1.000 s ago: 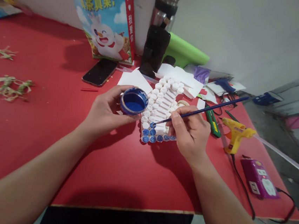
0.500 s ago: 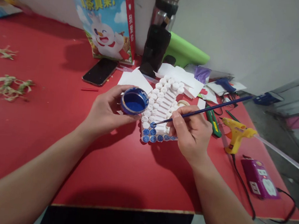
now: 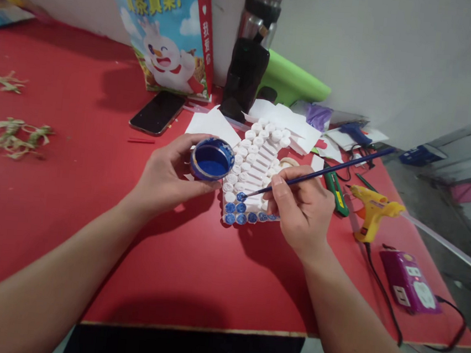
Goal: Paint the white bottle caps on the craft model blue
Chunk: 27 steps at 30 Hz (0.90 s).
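Paintbrush (image 3: 319, 173) sits pinched in the right hand (image 3: 301, 210), its tip touching a blue-tipped roll on the white paper-roll model (image 3: 254, 173) at the middle of the red worktop (image 3: 50, 192). Left hand (image 3: 164, 178), at nine o'clock of the model, grips a blue paint pot (image 3: 211, 159). A yellow glue gun (image 3: 371, 212) lies at three o'clock, a phone (image 3: 158, 112) at eleven.

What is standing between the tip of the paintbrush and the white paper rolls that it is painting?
Nothing visible. The right hand holds the paintbrush, and its tip rests directly on a blue roll end of the white paper-roll piece. The left hand holds the blue paint pot aside, to the left.
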{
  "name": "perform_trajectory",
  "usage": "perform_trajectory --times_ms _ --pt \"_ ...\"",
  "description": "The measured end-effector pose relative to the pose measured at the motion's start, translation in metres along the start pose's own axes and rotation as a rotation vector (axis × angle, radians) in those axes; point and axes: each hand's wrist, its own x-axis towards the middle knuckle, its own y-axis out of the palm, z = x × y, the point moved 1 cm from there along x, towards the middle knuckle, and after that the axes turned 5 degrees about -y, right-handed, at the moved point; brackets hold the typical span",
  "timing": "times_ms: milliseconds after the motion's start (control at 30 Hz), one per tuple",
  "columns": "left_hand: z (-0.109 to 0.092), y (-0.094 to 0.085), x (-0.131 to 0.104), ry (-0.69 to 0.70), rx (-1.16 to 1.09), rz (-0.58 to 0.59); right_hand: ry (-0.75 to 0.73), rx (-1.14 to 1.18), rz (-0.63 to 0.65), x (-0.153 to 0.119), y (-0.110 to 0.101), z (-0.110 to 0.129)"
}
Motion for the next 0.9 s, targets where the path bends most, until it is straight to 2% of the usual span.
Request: perform_trajectory --times_ms 200,900 --pt "-0.0003 0.0001 -0.0017 -0.040 0.019 0.014 -0.013 0.003 0.016 0.0000 0.0007 0.0006" --pt "0.0023 -0.0001 -0.0007 -0.021 0.016 0.015 0.031 0.004 -0.005 0.0014 -0.0002 -0.0007"
